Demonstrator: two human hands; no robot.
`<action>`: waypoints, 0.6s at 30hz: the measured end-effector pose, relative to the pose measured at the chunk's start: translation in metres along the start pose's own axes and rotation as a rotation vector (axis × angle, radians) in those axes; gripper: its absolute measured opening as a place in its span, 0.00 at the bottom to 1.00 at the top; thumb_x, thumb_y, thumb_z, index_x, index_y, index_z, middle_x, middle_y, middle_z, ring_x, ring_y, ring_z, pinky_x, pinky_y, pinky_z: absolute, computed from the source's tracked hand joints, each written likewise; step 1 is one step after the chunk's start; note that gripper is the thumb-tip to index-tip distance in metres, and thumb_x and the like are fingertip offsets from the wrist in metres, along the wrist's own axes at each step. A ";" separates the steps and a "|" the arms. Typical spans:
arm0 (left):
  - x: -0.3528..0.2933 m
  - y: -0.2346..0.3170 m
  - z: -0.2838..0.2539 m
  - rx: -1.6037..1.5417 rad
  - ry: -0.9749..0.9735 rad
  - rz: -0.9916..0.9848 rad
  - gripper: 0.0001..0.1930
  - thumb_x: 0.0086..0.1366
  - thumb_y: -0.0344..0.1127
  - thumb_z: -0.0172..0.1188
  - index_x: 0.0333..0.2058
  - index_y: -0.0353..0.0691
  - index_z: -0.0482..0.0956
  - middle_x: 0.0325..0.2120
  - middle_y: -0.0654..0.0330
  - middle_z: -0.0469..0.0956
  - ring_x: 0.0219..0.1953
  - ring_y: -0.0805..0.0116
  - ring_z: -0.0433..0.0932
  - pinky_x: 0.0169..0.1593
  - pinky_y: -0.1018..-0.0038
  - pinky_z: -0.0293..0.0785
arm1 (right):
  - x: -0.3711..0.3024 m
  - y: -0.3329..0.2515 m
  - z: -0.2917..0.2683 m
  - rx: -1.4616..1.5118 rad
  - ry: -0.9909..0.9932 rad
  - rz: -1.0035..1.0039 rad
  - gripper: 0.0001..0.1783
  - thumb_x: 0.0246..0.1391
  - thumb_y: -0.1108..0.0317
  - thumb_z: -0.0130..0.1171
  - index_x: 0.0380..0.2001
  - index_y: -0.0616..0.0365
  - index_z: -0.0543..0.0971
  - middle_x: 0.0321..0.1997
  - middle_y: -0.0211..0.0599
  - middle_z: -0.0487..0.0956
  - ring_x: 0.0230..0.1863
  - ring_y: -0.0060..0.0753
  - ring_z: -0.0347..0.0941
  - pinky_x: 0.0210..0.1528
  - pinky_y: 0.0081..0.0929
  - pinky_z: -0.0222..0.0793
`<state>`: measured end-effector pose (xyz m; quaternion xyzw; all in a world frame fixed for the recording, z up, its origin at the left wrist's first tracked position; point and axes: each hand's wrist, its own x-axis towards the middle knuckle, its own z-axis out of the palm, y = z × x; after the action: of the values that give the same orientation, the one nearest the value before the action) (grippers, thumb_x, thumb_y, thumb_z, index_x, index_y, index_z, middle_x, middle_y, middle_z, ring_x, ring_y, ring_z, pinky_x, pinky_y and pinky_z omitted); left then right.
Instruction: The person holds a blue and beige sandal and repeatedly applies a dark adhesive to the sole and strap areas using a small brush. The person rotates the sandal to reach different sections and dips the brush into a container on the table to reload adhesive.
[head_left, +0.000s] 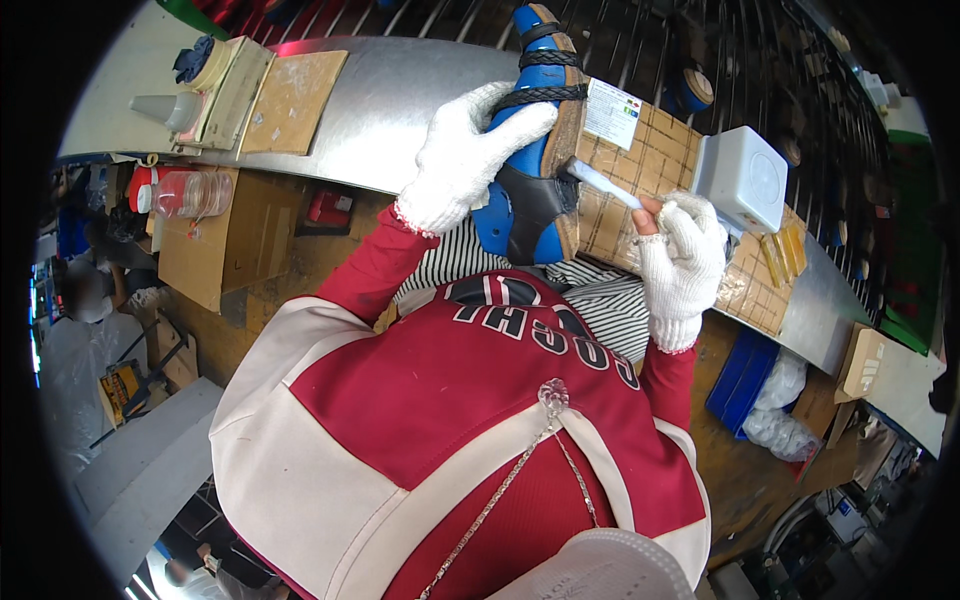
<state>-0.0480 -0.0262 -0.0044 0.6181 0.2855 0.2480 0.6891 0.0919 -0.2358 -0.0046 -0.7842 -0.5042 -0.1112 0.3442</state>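
A sandal [537, 215] with black braided straps and a black heel part sits on a blue last, its brown sole edge turned to the right. My left hand [460, 150], in a white knitted glove, is wrapped around the last near the straps and holds it tilted above the bench edge. Between the bare fingertips of my gloved right hand [690, 258] is a slim brush [606, 186] with a whitish handle. Its dark tip meets the sole edge near the heel part; whether it presses there I cannot tell.
A tape-covered cardboard box [655, 160] lies on the metal bench [420, 80], with a white plastic container [748, 180] beside it. Yellowish blocks [783, 252] lie farther right. Metal bars with more lasts [692, 92] run behind. At left are a brown board [295, 103] and clear jars [195, 193].
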 end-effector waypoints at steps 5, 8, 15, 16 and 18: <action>0.010 -0.004 -0.005 -0.015 -0.022 0.033 0.37 0.63 0.49 0.70 0.58 0.21 0.71 0.48 0.44 0.80 0.47 0.64 0.82 0.52 0.73 0.80 | -0.004 0.008 -0.003 0.379 -0.169 0.234 0.09 0.48 0.70 0.71 0.34 0.61 0.87 0.34 0.36 0.78 0.34 0.31 0.73 0.33 0.27 0.67; 0.016 -0.010 -0.008 -0.043 -0.008 -0.009 0.37 0.63 0.50 0.69 0.58 0.21 0.71 0.48 0.44 0.80 0.47 0.62 0.82 0.52 0.72 0.80 | -0.013 0.008 -0.012 0.522 -0.249 0.373 0.09 0.50 0.70 0.70 0.34 0.63 0.86 0.33 0.36 0.77 0.35 0.30 0.73 0.34 0.26 0.66; 0.020 -0.018 -0.005 -0.141 -0.032 -0.049 0.33 0.65 0.49 0.67 0.58 0.26 0.74 0.49 0.47 0.80 0.50 0.63 0.81 0.55 0.72 0.78 | -0.019 0.005 -0.018 0.368 -0.202 0.325 0.09 0.49 0.70 0.70 0.34 0.61 0.86 0.33 0.37 0.77 0.35 0.33 0.73 0.37 0.29 0.65; 0.020 -0.018 -0.005 -0.135 -0.034 -0.050 0.33 0.65 0.50 0.67 0.58 0.26 0.74 0.49 0.47 0.80 0.49 0.63 0.81 0.55 0.72 0.78 | -0.018 0.004 -0.017 0.354 -0.186 0.300 0.09 0.51 0.69 0.70 0.34 0.62 0.86 0.34 0.36 0.77 0.35 0.31 0.72 0.37 0.27 0.65; 0.021 -0.017 -0.004 -0.160 -0.048 -0.048 0.33 0.65 0.50 0.67 0.57 0.26 0.74 0.49 0.47 0.80 0.49 0.63 0.81 0.54 0.72 0.78 | -0.015 0.004 -0.016 0.323 -0.153 0.240 0.11 0.53 0.68 0.69 0.36 0.65 0.86 0.35 0.34 0.76 0.35 0.26 0.72 0.36 0.24 0.65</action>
<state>-0.0364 -0.0109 -0.0234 0.5597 0.2630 0.2387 0.7487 0.0912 -0.2577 -0.0023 -0.7794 -0.4433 0.0727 0.4368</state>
